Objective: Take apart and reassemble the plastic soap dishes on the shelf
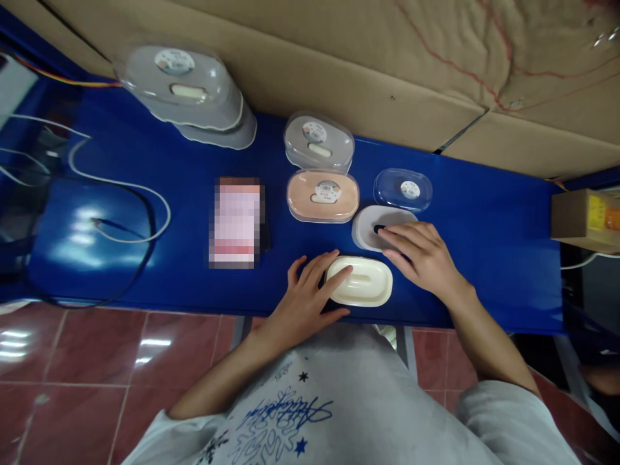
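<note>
A shallow cream oval piece with a raised bar in its middle [368,296] lies near the table's front edge. My left hand [310,290] is open over its left end, fingers spread, with a fingertip on the bar's end. Just behind it is a pale grey oval container [364,234] with a small dark oval spot on top. My right hand [426,255] reaches over its right side, fingers stretched out and fingertips at the dark spot; the thumb is apart from them. A clear oval lid with a round sticker [392,194] lies behind the grey container.
Behind my hands sit a peach oval container [300,200] and a grey one with a clear lid [295,139]. Stacked grey containers [213,97] stand back left. A blurred-out flat item [236,223], cables [167,206] and a cardboard box [566,219] are also on the blue table [489,258].
</note>
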Available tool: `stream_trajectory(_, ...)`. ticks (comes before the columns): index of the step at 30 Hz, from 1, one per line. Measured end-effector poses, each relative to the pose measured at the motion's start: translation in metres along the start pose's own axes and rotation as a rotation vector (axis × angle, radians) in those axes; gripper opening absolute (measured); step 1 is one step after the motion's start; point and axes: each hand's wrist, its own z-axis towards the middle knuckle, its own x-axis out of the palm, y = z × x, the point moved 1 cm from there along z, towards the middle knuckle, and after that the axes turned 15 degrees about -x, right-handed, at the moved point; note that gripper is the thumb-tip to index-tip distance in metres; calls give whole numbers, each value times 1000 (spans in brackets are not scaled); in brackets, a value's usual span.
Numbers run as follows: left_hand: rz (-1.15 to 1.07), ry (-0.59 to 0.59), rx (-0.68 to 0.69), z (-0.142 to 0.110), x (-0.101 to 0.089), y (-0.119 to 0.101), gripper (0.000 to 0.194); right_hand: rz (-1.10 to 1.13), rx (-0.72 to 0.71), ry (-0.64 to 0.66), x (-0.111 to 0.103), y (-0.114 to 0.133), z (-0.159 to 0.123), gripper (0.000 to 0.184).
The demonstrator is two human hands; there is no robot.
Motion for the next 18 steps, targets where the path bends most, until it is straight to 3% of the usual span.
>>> stream_trajectory(2, -55, -50, 25, 2, -4, -2, 70, 21, 9, -42, -10, -8, 17, 42)
stream_trajectory(5, -218, -193, 66, 6, -11, -6, 36, 65, -5, -74, -16, -25, 54, 39)
stream_trajectory(8, -371, -280, 79, 7, -15, -8, 9, 118, -26, -56, -9, -46, 98, 42)
stream_trajectory(11, -414, -323, 43, 7, -17, -8, 26, 125, -33, 26, 4, -64, 139, 52)
stream_trajectory(14, -413, -342, 21, 5, -21, -7, 38, 105, -44, 70, 14, -65, 165, 54)
stream_trajectory(18, -407, -365, -67, 4, -27, -2, 20, 110, -165, 151, 24, -38, 163, 64)
